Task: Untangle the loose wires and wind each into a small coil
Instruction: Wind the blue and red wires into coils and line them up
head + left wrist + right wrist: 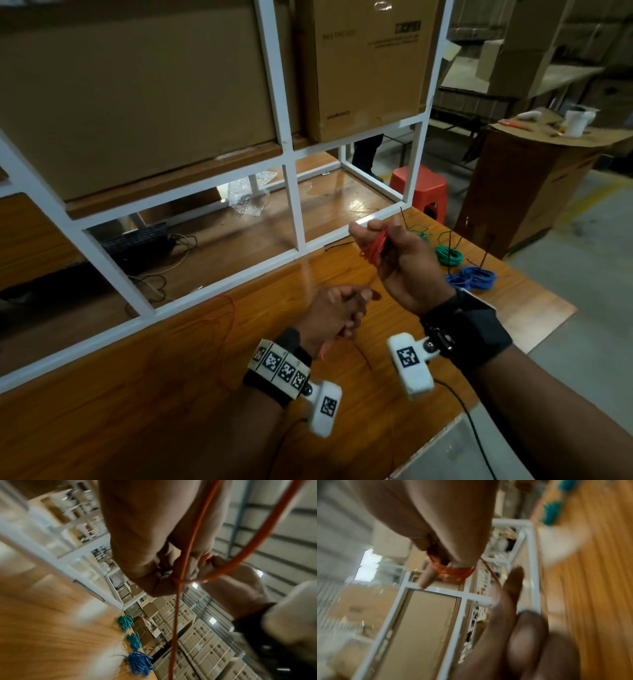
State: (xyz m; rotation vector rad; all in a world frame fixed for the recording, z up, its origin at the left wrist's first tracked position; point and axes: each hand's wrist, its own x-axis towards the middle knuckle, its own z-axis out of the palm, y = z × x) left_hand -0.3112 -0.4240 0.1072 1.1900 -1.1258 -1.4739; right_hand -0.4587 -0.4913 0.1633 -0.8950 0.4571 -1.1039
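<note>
While both hands are raised above the bench [144,394], the scene reads as follows.

Right hand [399,263]: its grip is closed on a red wire coil [375,248], thumb on one side and fingers curled on the other; the right wrist view shows the red loops wound round the fingers [436,545], blurred.

Left hand [337,311]: lower and nearer the body, fingers curled, its grip pinching the loose red wire [176,608]; in the left wrist view the strand crosses itself at the fingertips [154,585] and one length hangs straight down.

Loose red wire, elsewhere: faint slack trails over the bench to the left of the left hand; where it ends cannot be told.

Green coil [449,257]: lying on the bench, to the right of the right hand.

Blue coil [474,278]: on the bench just beside the green coil, nearer the person.

White frame [291,202]: stands at the far edge of the bench, cardboard boxes [366,68] behind it.
</note>
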